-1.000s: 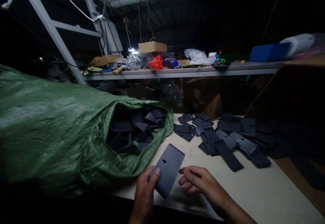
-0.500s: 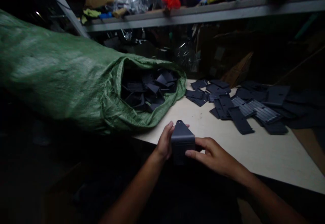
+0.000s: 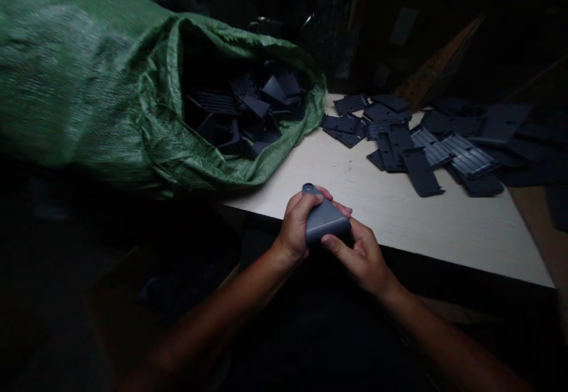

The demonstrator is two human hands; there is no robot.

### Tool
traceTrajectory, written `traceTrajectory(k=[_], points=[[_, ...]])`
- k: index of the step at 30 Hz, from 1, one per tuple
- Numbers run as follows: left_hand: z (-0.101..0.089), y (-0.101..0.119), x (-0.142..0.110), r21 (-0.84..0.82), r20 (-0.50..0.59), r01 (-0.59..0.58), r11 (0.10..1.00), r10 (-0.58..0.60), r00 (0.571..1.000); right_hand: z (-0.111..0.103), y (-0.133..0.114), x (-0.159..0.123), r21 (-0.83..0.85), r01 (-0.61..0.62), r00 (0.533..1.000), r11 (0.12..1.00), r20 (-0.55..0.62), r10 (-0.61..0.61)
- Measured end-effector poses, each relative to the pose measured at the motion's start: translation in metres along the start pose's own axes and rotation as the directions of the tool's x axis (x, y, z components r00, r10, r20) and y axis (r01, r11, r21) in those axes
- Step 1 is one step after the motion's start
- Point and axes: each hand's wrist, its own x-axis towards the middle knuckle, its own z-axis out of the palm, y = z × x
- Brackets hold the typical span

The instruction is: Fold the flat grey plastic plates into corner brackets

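Both hands hold a dark grey plastic bracket-like part [image 3: 327, 221], triangular on top with a small ring at its narrow far end. My left hand [image 3: 296, 226] is closed round its left side, thumb on the upper face. On the right, my right hand [image 3: 361, 256] grips the wide near end, thumb at the front edge and fingers behind. The part is held over the near edge of the pale table [image 3: 293, 179]. The underside of the part is hidden.
A large green woven sack [image 3: 119, 84] lies at the left, its mouth showing several dark plastic parts [image 3: 255, 105]. Several flat dark plates [image 3: 421, 170] are scattered in a pile on the table's right. A cardboard flap [image 3: 437, 63] rises behind them. Below left is a dim box [image 3: 115, 297].
The part has tipped so its triangular face shows more and its front face less. My left thumb has moved onto the top. The view has dipped, and the shelf is out of sight.
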Motion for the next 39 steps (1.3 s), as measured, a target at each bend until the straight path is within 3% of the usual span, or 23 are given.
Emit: traceTrajectory(k=[7,10,15,21,24,27,30,35,37,39], points=[[-0.004,-0.004,-0.003,-0.039,0.013,0.065,0.997,-0.064,0.998,-0.026,-0.005,-0.004,-0.069,-0.083,0.982,0.994,0.164,0.093],[-0.004,-0.007,-0.006,-0.04,-0.055,0.081,0.996,-0.083,0.995,-0.033,-0.004,-0.009,-0.053,-0.128,0.968,0.99,0.21,0.137],[0.001,-0.01,-0.016,0.004,-0.128,0.089,0.996,-0.087,0.988,-0.034,0.0,-0.017,0.023,-0.158,0.965,0.987,0.216,0.15],[0.004,-0.01,-0.014,-0.236,-0.17,0.238,0.942,-0.281,0.945,-0.043,-0.001,-0.029,0.005,-0.194,0.964,0.981,0.187,0.19],[0.004,-0.014,-0.012,-0.265,-0.181,0.281,0.923,-0.333,0.925,-0.045,0.0,-0.037,0.012,-0.2,0.968,0.98,0.155,0.195],[0.0,-0.029,-0.014,-0.207,-0.188,0.319,0.925,-0.357,0.915,-0.045,0.0,-0.041,-0.007,-0.173,0.985,0.985,0.026,0.173],[-0.013,-0.049,-0.016,-0.091,-0.243,0.29,0.953,-0.303,0.921,-0.051,0.0,-0.04,-0.033,-0.145,0.988,0.989,-0.062,0.143],[-0.037,-0.056,-0.02,0.148,-0.341,0.202,0.968,-0.141,0.929,-0.077,-0.003,-0.033,-0.038,-0.205,0.976,0.978,0.062,0.207],[-0.036,-0.046,-0.024,0.231,-0.266,0.178,0.956,-0.114,0.957,-0.083,-0.005,-0.031,-0.041,-0.24,0.961,0.97,0.131,0.244],[-0.03,-0.033,-0.029,0.374,-0.115,0.181,0.91,-0.149,0.982,-0.084,-0.006,-0.027,-0.039,-0.254,0.951,0.966,0.171,0.257]])
